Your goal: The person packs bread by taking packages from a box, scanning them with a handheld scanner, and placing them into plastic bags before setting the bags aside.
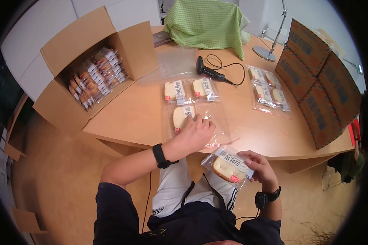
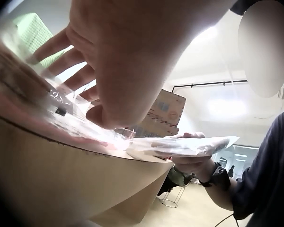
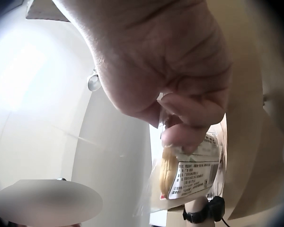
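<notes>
A large clear plastic bag point(image 1: 218, 112) lies flat near the table's front edge. Three wrapped slices of white bread show in or on it: two at the back and one bread pack point(image 1: 178, 117) in front. My left hand point(image 1: 193, 134) reaches over the bag's front, fingertips at that front pack; the left wrist view shows its fingers extended and spread over the plastic. Just off the table edge, my right hand point(image 1: 261, 166) grips another bread pack point(image 1: 229, 166) by its end, label up. Thumb and fingers pinch this pack's wrapper in the right wrist view, where the pack's printed back point(image 3: 191, 179) faces the camera.
An open carton point(image 1: 137, 49) full of packaged food stands at the left. Behind the bag are a black barcode scanner point(image 1: 212, 73) with its cable and more clear bags point(image 1: 176, 61). A filled bread bag point(image 1: 270, 107) lies beside printed cardboard boxes point(image 1: 315, 106) at the right.
</notes>
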Demonstrator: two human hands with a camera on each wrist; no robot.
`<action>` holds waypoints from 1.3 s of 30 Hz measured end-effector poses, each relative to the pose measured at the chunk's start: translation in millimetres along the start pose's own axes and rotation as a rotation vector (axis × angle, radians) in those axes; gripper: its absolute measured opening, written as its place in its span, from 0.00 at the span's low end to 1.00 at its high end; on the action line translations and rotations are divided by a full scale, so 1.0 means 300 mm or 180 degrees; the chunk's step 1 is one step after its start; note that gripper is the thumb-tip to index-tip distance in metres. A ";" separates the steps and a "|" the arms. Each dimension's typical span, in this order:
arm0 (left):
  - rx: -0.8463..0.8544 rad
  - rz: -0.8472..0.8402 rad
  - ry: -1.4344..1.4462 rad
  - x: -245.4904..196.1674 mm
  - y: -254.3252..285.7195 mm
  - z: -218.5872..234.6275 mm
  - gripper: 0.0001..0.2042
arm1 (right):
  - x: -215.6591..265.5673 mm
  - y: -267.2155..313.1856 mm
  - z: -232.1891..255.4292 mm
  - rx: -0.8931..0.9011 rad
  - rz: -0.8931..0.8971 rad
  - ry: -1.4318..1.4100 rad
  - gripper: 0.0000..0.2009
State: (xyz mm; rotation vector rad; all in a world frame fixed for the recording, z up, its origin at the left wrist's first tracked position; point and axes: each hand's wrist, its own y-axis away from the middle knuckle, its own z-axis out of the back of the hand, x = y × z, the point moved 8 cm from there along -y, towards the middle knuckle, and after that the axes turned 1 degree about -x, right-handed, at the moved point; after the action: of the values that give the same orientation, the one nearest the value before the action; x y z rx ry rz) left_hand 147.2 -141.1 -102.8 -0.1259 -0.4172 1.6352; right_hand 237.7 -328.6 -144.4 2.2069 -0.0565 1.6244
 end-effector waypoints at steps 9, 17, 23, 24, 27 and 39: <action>-0.0659 0.0065 0.0495 0.042 -0.068 0.050 0.04 | 0.008 -0.078 -0.028 -0.0019 0.0219 -0.0327 0.22; -0.0740 0.0083 0.0610 0.049 -0.064 0.072 0.05 | 0.019 -0.139 -0.049 -0.0357 0.0593 -0.0401 0.27; -0.0787 0.0101 0.0726 0.063 -0.029 0.087 0.05 | 0.006 -0.089 -0.002 -0.0569 0.0722 -0.0678 0.25; -0.0786 0.0116 0.0735 0.061 -0.029 0.083 0.05 | -0.001 -0.084 -0.002 -0.0566 0.0707 -0.0670 0.25; -0.0837 0.0072 0.0843 0.048 -0.030 0.083 0.06 | -0.022 -0.071 0.000 -0.0690 0.0809 -0.0547 0.24; -0.0548 0.0190 0.0851 0.042 -0.031 0.064 0.02 | -0.087 -0.058 -0.041 -0.1393 0.1518 -0.0689 0.24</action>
State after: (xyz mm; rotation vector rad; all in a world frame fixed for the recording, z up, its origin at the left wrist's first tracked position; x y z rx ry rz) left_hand 148.2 -131.9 -79.9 -0.4847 -0.3500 1.6124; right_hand 222.5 -313.7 -170.6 2.0972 -0.9666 1.3995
